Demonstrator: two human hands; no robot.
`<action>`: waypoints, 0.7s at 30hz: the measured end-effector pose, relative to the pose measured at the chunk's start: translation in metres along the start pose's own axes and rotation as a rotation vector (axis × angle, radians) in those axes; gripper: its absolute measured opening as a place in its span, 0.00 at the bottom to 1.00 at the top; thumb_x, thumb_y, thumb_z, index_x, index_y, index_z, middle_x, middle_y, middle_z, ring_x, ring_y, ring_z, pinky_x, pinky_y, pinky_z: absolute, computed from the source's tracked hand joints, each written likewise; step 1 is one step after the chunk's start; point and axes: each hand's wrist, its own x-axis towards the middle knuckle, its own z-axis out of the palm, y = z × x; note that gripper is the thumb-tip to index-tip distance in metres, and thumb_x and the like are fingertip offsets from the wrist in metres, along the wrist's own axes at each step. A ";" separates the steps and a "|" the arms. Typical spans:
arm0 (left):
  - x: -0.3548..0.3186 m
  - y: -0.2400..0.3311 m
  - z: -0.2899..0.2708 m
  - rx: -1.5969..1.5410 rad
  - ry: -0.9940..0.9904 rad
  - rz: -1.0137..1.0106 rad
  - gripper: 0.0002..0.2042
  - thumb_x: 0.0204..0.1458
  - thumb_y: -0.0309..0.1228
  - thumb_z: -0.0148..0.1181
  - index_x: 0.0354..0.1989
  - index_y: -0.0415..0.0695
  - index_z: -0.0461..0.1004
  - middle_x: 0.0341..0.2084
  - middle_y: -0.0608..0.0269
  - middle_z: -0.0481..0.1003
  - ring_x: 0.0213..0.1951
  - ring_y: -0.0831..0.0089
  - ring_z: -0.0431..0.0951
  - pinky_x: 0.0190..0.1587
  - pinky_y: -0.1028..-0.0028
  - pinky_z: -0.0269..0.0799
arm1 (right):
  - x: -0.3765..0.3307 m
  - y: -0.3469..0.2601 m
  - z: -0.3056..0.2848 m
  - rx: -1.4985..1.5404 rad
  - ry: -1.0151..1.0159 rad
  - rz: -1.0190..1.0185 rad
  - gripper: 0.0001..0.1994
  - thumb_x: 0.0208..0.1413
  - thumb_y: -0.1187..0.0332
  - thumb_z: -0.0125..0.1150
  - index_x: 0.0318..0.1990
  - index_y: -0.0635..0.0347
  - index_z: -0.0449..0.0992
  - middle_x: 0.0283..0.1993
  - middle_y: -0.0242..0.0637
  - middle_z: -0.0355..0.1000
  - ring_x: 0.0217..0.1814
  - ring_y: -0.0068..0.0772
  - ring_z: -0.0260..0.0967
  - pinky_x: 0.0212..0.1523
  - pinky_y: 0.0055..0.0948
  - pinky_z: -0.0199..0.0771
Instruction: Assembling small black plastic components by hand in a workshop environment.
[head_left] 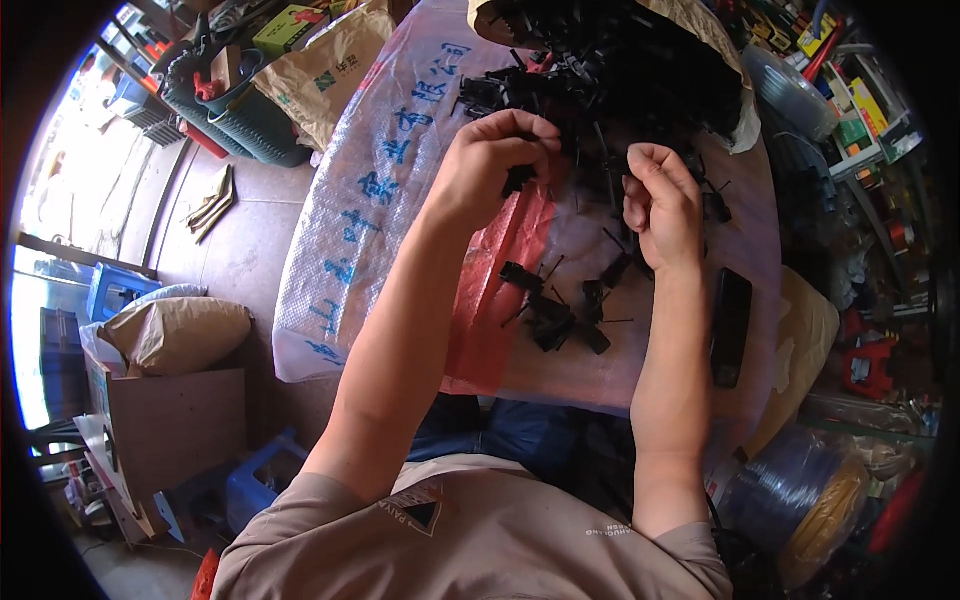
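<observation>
While both bare hands hover over a white sheet [340,235] with a red stripe, a heap of black parts [600,75] fills the top centre of the frame, spilling from a paper bag [743,130]. The left hand [488,155], upper centre, curls its fingers toward the thumb; the right hand [664,205], a little further right, has thumb and forefinger drawn together in a pinch. Because black sits against black here, I cannot tell what, if anything, either pinch has hold of.

A small part could slip and be lost among its likes, since the pieces are thin, dark and tangled. Reaching into the heap might also drag several out at once, as their slim stems look ready to snag. The phone [732,325], right of centre, lies just beside the right forearm and could be nudged by it.

As for position, one black piece [518,180] shows right under the left fingers. The heap lies just beyond both hands, higher in the frame, and a loose cluster [555,322] of similar parts rests below them, at the centre, between the forearms.
</observation>
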 end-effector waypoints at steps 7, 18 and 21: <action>-0.011 -0.008 0.036 0.800 0.053 0.205 0.27 0.44 0.35 0.72 0.52 0.40 0.72 0.38 0.62 0.78 0.41 0.74 0.76 0.47 0.73 0.71 | -0.006 -0.002 0.010 0.005 0.065 0.056 0.10 0.59 0.61 0.58 0.33 0.57 0.76 0.17 0.23 0.63 0.12 0.12 0.49 0.12 0.16 0.43; -0.013 -0.011 0.040 0.809 0.101 0.278 0.09 0.56 0.27 0.56 0.42 0.36 0.73 0.29 0.64 0.76 0.33 0.77 0.74 0.37 0.76 0.71 | -0.007 -0.002 0.010 -0.135 -0.035 -0.161 0.14 0.60 0.62 0.58 0.46 0.64 0.73 0.34 0.30 0.72 0.32 0.14 0.66 0.30 0.14 0.65; -0.013 -0.013 0.039 0.748 0.099 0.233 0.08 0.57 0.27 0.56 0.42 0.36 0.73 0.28 0.65 0.75 0.33 0.80 0.73 0.37 0.77 0.71 | -0.004 0.009 0.010 -0.152 -0.179 -0.284 0.10 0.59 0.70 0.57 0.46 0.65 0.74 0.35 0.28 0.72 0.36 0.15 0.67 0.37 0.16 0.68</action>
